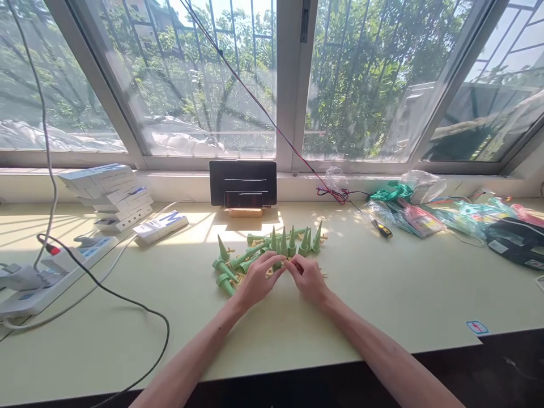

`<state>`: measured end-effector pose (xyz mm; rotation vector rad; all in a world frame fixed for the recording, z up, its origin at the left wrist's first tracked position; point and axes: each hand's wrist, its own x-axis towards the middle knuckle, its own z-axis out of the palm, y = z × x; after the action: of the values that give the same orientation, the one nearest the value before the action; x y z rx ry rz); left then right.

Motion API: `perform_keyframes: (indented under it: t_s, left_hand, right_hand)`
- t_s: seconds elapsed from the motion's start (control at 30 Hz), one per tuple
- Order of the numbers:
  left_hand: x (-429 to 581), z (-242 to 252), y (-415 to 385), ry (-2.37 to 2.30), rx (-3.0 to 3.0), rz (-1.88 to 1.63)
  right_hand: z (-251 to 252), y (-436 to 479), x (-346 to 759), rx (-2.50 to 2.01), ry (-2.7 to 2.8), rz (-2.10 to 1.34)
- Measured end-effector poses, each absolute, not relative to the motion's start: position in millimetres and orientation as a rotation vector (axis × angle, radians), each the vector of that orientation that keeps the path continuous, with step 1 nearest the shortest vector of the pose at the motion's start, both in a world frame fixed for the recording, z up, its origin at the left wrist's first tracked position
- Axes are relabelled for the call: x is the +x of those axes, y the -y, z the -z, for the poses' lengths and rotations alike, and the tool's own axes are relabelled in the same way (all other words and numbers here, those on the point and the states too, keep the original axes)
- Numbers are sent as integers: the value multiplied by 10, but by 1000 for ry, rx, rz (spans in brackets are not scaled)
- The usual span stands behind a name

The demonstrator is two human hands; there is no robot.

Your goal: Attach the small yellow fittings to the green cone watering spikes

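Green cones (pixel 284 243) stand just beyond the left grip (pixel 258 277).

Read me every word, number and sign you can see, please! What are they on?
"M": big blue letter on the white box.
Too small: the print beside that M.
Too blurred: blue print on the stacked boxes.
Too blurred: the red mark on the blue-edged sticker.
Too small: the white label on the black bag.

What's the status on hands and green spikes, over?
Left hand, right hand: fingertips close, anything held unclear. Green spikes: clustered nearby, some upright. Black cable: off left, apart from hands.
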<state>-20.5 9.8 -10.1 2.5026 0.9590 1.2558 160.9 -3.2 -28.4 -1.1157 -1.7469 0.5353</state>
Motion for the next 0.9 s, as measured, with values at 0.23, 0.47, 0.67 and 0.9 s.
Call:
perform_keyframes:
  t_s: [0.23,0.47,0.67,0.9]
  left_hand:
    - [-428,-72,-235,-1240,2429,-1576]
    - [-660,-439,-381,-1474,2375,-1456]
    - [-926,-559,-551,-1705,2372,-863]
    - [-852,-462,-477,-1946,2501,-438]
  right_hand:
    - [321,13,1573,-1105,1788,-480]
    - [334,47,1515,-1078,1874,-525]
    - [312,70,1529,-1061,1899,-554]
    - [307,76,1526,-1060,1909,-576]
